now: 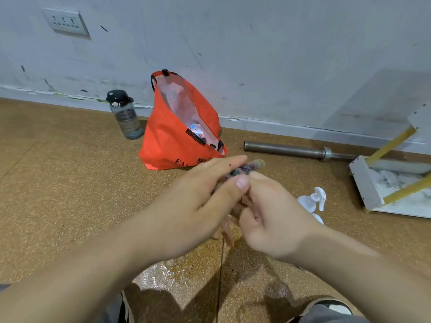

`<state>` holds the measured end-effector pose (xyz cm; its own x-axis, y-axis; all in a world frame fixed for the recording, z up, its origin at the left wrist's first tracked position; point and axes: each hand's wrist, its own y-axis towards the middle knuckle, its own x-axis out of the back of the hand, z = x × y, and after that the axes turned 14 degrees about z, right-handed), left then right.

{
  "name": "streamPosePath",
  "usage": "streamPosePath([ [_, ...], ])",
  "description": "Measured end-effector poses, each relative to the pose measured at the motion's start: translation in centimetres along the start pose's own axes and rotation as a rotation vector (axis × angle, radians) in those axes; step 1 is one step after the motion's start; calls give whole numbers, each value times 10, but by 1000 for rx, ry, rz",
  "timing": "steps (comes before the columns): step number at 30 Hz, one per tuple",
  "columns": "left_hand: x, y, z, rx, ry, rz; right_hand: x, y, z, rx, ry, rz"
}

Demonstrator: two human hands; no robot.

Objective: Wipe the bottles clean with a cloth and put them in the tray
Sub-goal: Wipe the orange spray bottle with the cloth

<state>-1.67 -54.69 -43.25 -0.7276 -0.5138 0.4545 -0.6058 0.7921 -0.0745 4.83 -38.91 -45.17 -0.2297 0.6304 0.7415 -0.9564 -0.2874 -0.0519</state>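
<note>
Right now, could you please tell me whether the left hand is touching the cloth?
Touching. The head view shows the left hand pinching the cloth between its thumb and fingers.

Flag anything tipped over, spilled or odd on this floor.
The small table at the right lies tipped over, its yellow legs sideways. A shiny wet patch spreads on the floor at the bottom of the view.

A small multicoloured cloth [247, 168], bunched and blurred, is pinched between the left hand [193, 206] and right hand [275, 220], while two white spray bottles [312, 201] sit near the white marbled tray [366, 185], one partly hidden behind the right hand
</note>
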Motion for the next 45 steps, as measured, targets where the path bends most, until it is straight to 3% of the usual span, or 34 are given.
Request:
streamPosePath([
  [2, 3, -10, 0, 64, -105, 11, -2, -2, 2, 73, -79, -10],
  [5, 15, 3, 1, 301, -231, 118, -1, -3, 5, 137, -114, 25],
  [8, 24, 9, 7, 446, -283, -9, 3, -3, 5, 105, -40, 76],
  [12, 31, 10, -2, 374, -476, -223, 3, 0, 6, 39, 38, 111],
  [14, 30, 5, -10, 274, -453, -257, 1, 2, 6, 10, 60, 84],
  [17, 15, -8, -11, 86, -234, 12, 0, 3, 5, -41, 97, 27],
  [20, 8, -13, -3, 162, -277, 224, -2, 0, 1, -81, -12, 18],
  [22, 6, -11, 3, 145, -179, 194, -1, -2, -3, -115, -70, -16],
  [26, 2, -12, 4, 47, 270, 104, 1, 1, -8, -158, -133, 18],
  [31, -1, -24, -5, 32, 335, 15, 3, 5, -11, -194, 11, -5],
  [36, 1, -20, -4, 76, 280, 55, -7, 6, -7, -126, -67, 48],
  [40, 6, -8, 3, 170, 64, 102, -9, 6, -7, -178, -34, 40],
  [45, 1, -17, -1, 163, 242, 66, 2, 11, -23, -254, -24, -35],
])
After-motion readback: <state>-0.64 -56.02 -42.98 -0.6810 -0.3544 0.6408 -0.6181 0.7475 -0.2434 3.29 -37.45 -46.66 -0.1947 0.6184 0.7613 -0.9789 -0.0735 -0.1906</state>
